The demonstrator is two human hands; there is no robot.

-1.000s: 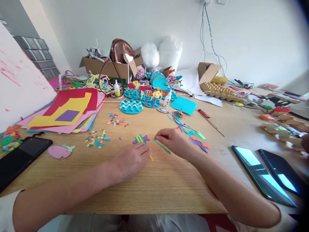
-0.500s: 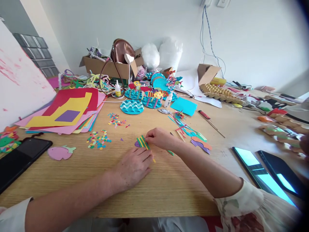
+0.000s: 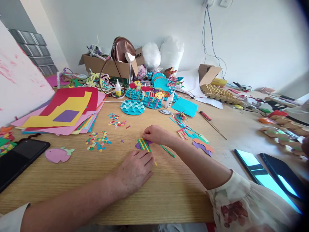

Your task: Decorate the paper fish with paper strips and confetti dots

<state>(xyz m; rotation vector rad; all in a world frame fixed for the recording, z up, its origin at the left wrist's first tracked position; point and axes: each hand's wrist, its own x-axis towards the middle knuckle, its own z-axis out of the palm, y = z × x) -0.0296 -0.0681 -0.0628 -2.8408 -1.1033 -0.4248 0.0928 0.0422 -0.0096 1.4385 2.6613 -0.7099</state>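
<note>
The table is carrying, along its far edge, a stuffed cardboard box; right hand is pinching a striped paper fish; left hand's grip unclear.

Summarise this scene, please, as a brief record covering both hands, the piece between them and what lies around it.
Left hand: at the near edge of the striped paper fish
Right hand: fingertips at its far edge; exact grip unclear
Piece: purple, with green and yellow stripes
Right of piece: loose green strip
Left of piece: paper dots, pink paper fish
Farther back: wavy blue disc, blue sheet
</note>
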